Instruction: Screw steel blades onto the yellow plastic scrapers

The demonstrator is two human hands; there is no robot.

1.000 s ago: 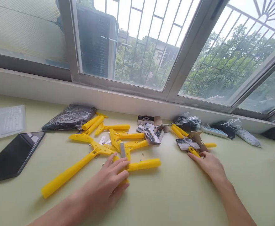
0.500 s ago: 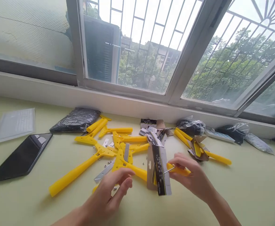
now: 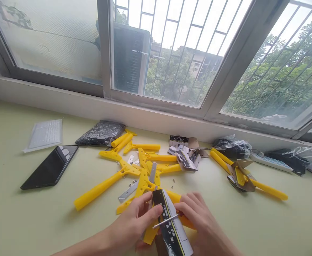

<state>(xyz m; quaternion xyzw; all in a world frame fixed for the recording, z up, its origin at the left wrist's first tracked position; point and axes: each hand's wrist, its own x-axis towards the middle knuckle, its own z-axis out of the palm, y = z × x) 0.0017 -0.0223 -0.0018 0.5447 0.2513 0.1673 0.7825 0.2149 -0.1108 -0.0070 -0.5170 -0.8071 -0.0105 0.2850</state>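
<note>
My left hand [image 3: 137,222] pinches the near edge of a black and white cardboard packaging sleeve [image 3: 169,220], its thumb on the printed face. The sleeve is tilted and wraps around a yellow plastic scraper, whose end [image 3: 151,233] shows below. My right hand [image 3: 198,217] is closed around the scraper's yellow handle, mostly hidden under the fingers. A thin metal rod [image 3: 164,222], perhaps a screwdriver shaft or hex key, sticks out from that hand across the sleeve. Behind them, several yellow scrapers [image 3: 99,190] lie piled with a metal blade [image 3: 127,191] and small nuts.
Several printed cards [image 3: 188,156] lie behind the hands. More yellow scrapers in cardboard [image 3: 241,176] sit at the right. A black phone [image 3: 49,169], a clear plastic packet [image 3: 45,135] and a dark wrapped bundle [image 3: 102,132] lie left, beneath the window ledge [image 3: 156,121].
My left hand has closed on the sleeve, from hanging beside it. My right hand has brought scraper and sleeve nearer and to the left. The view has shifted left.
</note>
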